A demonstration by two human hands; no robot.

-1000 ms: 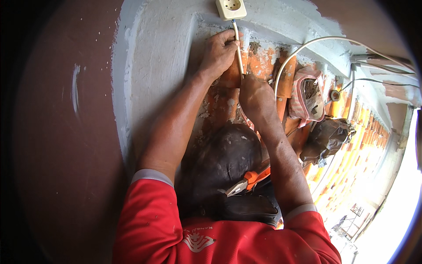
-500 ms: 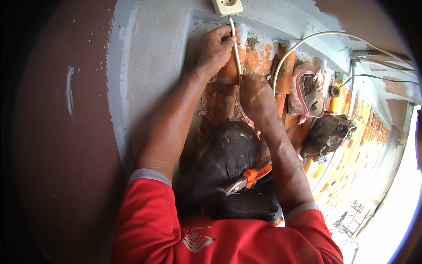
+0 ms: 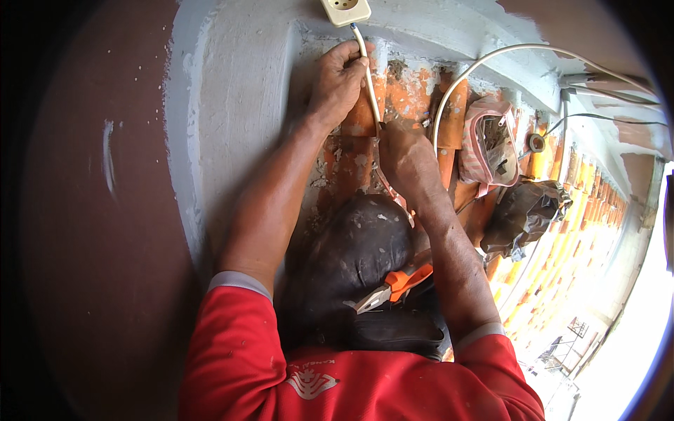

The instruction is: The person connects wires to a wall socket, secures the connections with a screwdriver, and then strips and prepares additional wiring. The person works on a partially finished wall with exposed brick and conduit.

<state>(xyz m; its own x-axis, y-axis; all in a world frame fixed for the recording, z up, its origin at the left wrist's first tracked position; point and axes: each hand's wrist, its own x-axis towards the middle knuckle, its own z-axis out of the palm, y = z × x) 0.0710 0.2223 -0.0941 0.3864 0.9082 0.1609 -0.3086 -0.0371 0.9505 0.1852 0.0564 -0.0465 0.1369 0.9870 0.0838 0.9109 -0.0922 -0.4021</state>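
As the cable leaves the socket, the left hand pinches it, probably for steadiness; the right hand is clenched, contents unclear.

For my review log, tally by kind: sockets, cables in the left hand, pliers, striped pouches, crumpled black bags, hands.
Socket: 1
White cable held: 1
Pliers: 1
Striped pouch: 1
Crumpled black bag: 1
Hands (left hand, right hand): 2
Total: 7

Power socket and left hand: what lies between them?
White electrical cable runs from the power socket down to the left hand in the head view.
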